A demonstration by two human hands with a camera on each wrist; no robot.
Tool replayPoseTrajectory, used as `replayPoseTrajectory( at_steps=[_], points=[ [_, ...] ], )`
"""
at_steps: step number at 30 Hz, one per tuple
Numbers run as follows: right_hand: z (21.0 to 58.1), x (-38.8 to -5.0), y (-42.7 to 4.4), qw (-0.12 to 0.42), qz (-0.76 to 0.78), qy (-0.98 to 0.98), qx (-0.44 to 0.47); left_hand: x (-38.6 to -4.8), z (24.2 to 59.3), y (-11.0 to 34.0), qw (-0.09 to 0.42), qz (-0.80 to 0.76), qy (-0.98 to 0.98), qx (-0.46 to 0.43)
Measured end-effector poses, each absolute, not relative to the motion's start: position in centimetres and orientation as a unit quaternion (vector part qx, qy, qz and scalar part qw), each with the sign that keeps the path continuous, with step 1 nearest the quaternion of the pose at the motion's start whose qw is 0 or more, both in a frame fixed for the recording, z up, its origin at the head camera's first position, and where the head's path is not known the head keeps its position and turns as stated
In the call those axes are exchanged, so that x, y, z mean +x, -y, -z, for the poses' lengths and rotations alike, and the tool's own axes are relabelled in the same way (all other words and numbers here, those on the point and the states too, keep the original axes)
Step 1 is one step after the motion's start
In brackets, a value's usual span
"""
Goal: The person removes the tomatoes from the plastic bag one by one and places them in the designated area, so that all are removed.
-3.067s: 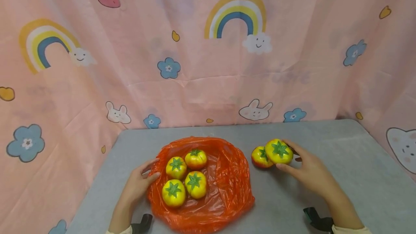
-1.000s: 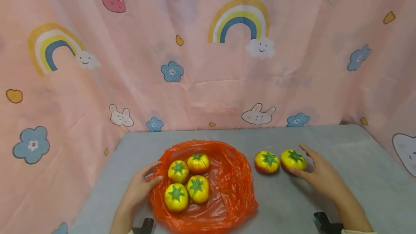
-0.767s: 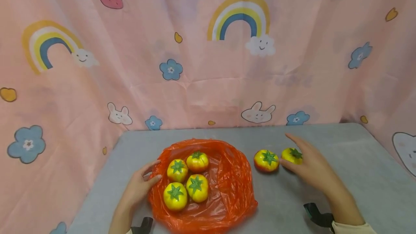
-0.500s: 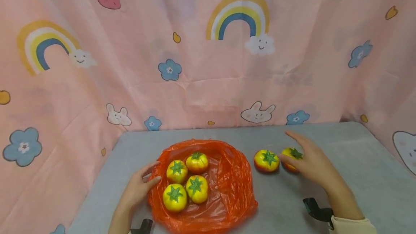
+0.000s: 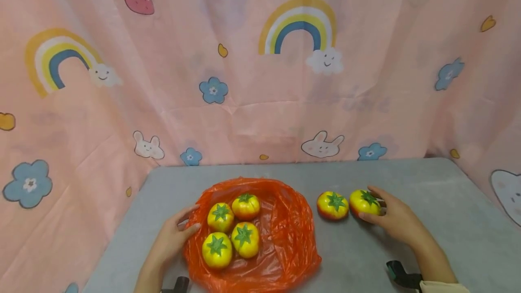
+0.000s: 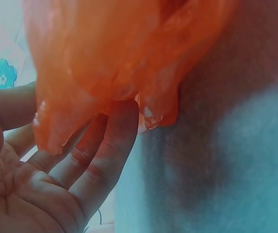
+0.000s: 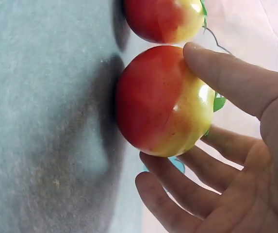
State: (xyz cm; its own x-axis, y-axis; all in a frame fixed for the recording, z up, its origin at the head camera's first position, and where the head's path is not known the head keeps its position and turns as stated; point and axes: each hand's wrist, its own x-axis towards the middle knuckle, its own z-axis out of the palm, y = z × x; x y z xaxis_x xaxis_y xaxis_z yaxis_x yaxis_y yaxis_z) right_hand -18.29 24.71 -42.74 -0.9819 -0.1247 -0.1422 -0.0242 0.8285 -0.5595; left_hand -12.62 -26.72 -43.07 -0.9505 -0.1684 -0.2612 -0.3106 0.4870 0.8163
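A red plastic bag [image 5: 285, 234] lies spread open on the grey table, with several yellow-and-red tomatoes [image 5: 217, 250] in its left half. At the bag's left rim my left hand [image 5: 172, 236] holds the thin plastic between thumb and fingers; in the left wrist view the bag hides some fingertips. Right of the bag, two more tomatoes stand on the table. My right hand [image 5: 396, 218] has its thumb and fingers around the right-hand tomato [image 7: 163, 102], which sits on the tabletop. Close beside it is the other tomato [image 5: 333, 205], untouched.
The grey table [image 5: 460, 220] reaches back to a pink curtain [image 5: 244, 121] printed with rainbows, flowers and rabbits. A black wrist mount [image 5: 403, 276] shows on the right arm, another [image 5: 179, 285] on the left.
Earlier my right hand set a tomato down beside the other one. It then hovered above that right-hand tomato and has now come down around it. The left hand stays at the bag's rim.
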Motion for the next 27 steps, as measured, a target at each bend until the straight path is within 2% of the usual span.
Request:
replayPoseTrajectory(
  at_steps=[7, 15, 23, 27],
  points=[
    [43.0, -18.0, -24.6, 0.099, 0.296, -0.949, -0.035, -12.8, 43.1, 26.6, 0.08, -0.479, -0.863, -0.142],
    [41.2, -18.1, -23.5, 0.059, 0.278, -0.958, -0.044, -12.7, 42.9, 26.6, 0.083, -0.483, -0.859, -0.147],
    [36.7, -16.9, -18.5, -0.001, 0.3, -0.948, -0.109, -12.7, 43.0, 26.5, 0.085, -0.479, -0.862, -0.144],
    [35.7, -16.6, -15.4, -0.005, 0.32, -0.934, -0.158, -12.7, 43.0, 26.6, 0.084, -0.48, -0.861, -0.145]
  ],
)
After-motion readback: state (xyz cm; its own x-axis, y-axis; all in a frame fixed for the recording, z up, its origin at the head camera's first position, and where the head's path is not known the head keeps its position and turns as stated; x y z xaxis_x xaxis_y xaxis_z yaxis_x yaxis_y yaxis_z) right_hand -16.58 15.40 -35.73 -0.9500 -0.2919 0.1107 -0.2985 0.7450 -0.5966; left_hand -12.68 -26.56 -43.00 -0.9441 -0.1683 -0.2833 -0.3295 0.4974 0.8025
